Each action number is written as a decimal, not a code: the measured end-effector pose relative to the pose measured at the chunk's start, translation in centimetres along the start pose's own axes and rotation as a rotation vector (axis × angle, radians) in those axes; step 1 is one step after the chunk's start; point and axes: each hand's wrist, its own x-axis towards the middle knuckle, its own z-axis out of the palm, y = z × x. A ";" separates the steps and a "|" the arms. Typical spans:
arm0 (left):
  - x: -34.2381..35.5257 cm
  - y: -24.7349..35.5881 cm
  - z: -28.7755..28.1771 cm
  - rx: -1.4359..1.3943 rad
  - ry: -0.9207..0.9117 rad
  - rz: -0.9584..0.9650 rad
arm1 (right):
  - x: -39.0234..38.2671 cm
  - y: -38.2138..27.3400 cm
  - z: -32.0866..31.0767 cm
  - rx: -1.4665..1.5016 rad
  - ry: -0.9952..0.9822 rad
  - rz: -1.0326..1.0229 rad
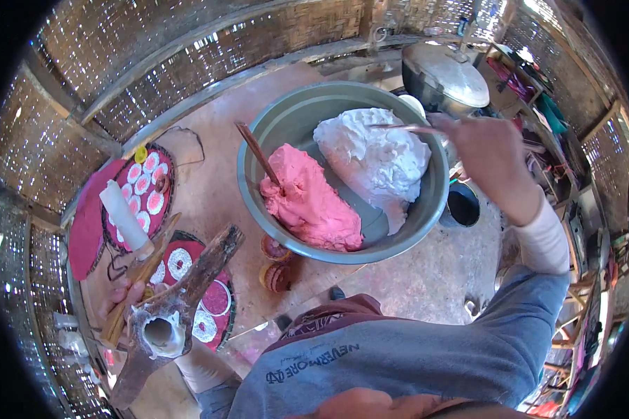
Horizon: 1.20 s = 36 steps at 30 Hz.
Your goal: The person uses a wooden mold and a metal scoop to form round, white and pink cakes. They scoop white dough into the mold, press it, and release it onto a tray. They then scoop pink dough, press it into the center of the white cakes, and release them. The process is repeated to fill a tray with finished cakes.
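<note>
A big grey-green basin (250, 202) holds a lump of pink dough (311, 202) on the left and a lump of white dough (374, 150) on the right. My right hand (488, 157) is closed round the handle of a slim metal utensil (402, 128), whose far end rests in the top of the white dough. At the lower left my left hand (121, 297) grips a wooden dough press, partly hidden behind it. The press has a dark branch-like body (213, 262) with a white-smeared round hole, and a paler wooden piece with a whitish cylinder (124, 213).
A wooden stick (258, 155) stands in the pink dough. Round red trays (220, 286) with white and pink rings lie at left. Two small round containers (276, 276) sit below the basin. A dark bucket (461, 204) and a large lidded pot (446, 77) stand at right.
</note>
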 end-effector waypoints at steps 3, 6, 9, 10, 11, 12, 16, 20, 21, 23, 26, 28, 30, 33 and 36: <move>1.2 2.0 -1.2 0.240 -0.242 0.241 | 3.7 -4.0 4.2 0.084 0.049 -0.355; -1.0 2.3 0.6 0.133 -0.100 0.157 | 7.4 -8.3 10.2 -0.058 -0.140 -0.525; -2.5 2.3 0.3 0.167 -0.062 0.074 | 9.0 -10.4 12.0 -0.121 -0.104 -0.616; -3.0 2.3 0.3 0.134 -0.047 0.044 | 9.1 -10.7 11.8 -0.105 -0.098 -0.649; -3.2 2.6 0.4 0.113 -0.033 0.030 | 9.1 -11.0 11.7 -0.089 -0.094 -0.679; -3.3 2.8 0.5 0.094 -0.022 0.016 | 8.9 -11.3 11.8 -0.104 -0.112 -0.702; -1.5 4.5 0.3 0.170 -0.092 0.110 | 6.7 -11.2 12.2 -0.144 -0.113 -0.768; -0.6 3.7 -2.2 0.263 -0.251 0.143 | 3.9 -10.4 11.8 -0.035 -0.334 -0.733; -1.1 2.9 -2.8 0.213 -0.244 0.051 | 3.2 -10.4 11.3 -0.053 -0.431 -0.724; -4.0 -0.8 -2.4 -0.054 -0.172 -0.236 | 1.5 -9.7 9.8 -0.052 -0.537 -0.702; -4.7 -2.3 -2.6 -0.115 -0.206 -0.228 | -0.2 -8.5 8.4 0.021 -0.648 -0.649; -4.2 -3.1 -2.4 -0.111 -0.261 -0.130 | -1.1 -7.2 7.9 0.076 -0.612 -0.610; -3.3 -3.0 -2.0 -0.169 -0.274 -0.111 | -1.3 -5.7 7.2 0.086 -0.626 -0.547; -1.6 0.2 0.0 -0.440 -0.210 -0.269 | -0.3 -3.0 1.8 0.271 -0.765 -0.411; -1.4 0.2 1.6 -0.541 -0.205 -0.259 | -0.9 -1.4 -3.6 0.623 -0.561 -0.364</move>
